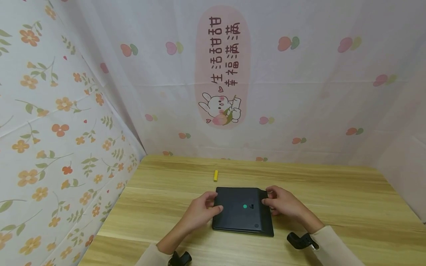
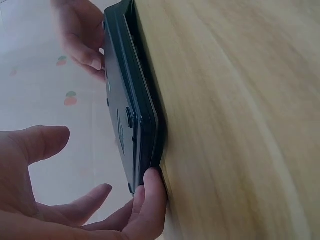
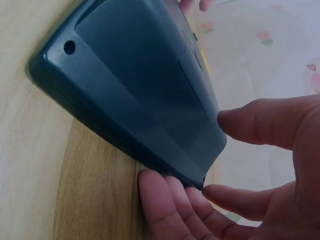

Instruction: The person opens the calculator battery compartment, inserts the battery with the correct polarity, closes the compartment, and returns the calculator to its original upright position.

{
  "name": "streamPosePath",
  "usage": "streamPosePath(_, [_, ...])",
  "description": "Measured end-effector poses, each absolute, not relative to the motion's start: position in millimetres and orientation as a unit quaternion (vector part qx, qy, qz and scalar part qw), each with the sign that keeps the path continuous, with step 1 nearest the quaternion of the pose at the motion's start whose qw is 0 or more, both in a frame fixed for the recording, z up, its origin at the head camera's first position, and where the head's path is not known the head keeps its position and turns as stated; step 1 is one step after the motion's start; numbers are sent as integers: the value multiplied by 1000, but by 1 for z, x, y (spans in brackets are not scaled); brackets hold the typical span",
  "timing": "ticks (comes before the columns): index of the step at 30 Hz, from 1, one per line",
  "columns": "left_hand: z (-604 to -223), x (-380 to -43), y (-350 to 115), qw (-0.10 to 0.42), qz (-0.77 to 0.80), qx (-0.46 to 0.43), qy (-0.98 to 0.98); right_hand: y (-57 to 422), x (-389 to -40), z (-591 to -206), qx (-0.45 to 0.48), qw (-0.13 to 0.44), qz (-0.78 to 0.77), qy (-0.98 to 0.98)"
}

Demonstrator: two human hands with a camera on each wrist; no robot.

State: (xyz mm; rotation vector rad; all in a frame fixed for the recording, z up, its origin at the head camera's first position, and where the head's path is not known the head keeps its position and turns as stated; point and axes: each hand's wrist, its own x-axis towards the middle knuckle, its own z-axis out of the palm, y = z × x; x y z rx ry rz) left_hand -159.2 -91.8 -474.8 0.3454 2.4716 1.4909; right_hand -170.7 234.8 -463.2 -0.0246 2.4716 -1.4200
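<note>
A black calculator lies face down on the wooden table, its back showing a green dot and a small latch. At its left edge is my left hand; in the left wrist view the lower fingertips touch the rim, while the thumb stands off from it. My right hand holds the thicker right side. The right wrist view shows those fingers tucked against the lower edge, with the thumb at the back panel. A small yellow cylinder, like a battery, lies beyond the calculator.
The wooden table reaches back to a hanging cloth with printed hearts and lettering. A flowered cloth borders the left side. Black wrist devices are worn at both sleeves.
</note>
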Motion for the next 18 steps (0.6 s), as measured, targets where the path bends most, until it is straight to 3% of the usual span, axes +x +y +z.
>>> streamPosePath(18, [-479,-174,-79,89,446,181,872,229,-168,-460,-16,115,-451,885])
